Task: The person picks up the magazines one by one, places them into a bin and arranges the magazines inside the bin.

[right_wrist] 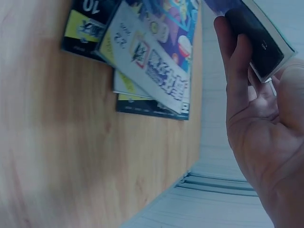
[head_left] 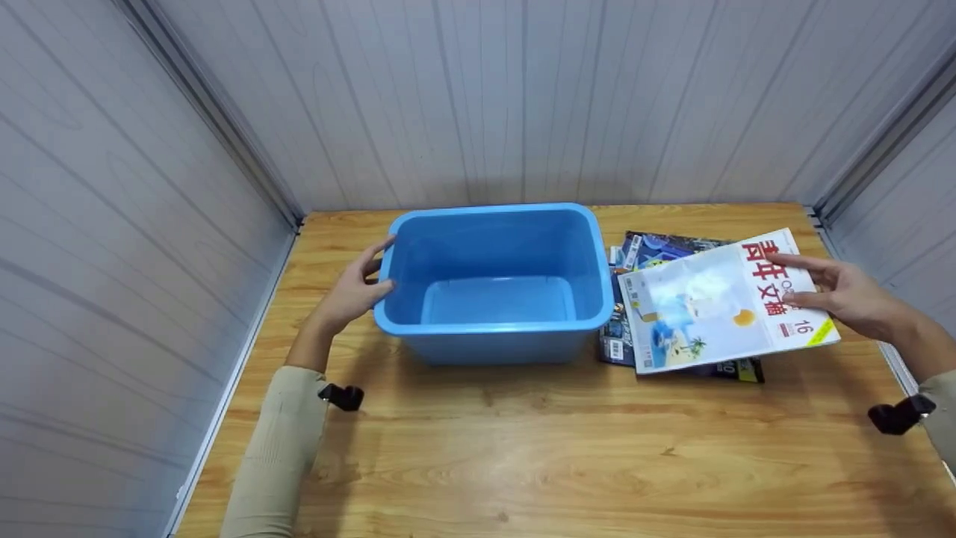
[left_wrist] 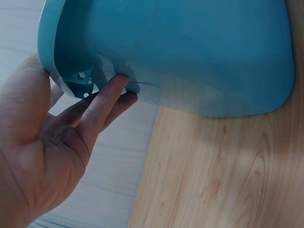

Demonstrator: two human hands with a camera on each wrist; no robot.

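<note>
A blue plastic bin stands empty in the middle of the wooden table. My left hand is at its left end, with straight fingers touching the rim. In the left wrist view the fingertips press under the bin's handle lip. My right hand pinches the right edge of a white magazine with red characters, held tilted above a stack of magazines. The right wrist view shows that hand holding the magazine's edge, with the stack lying below.
Grey panel walls close the table in at the back and on both sides. Bare wood fills the front half of the table. A black camera mount sits on each wrist.
</note>
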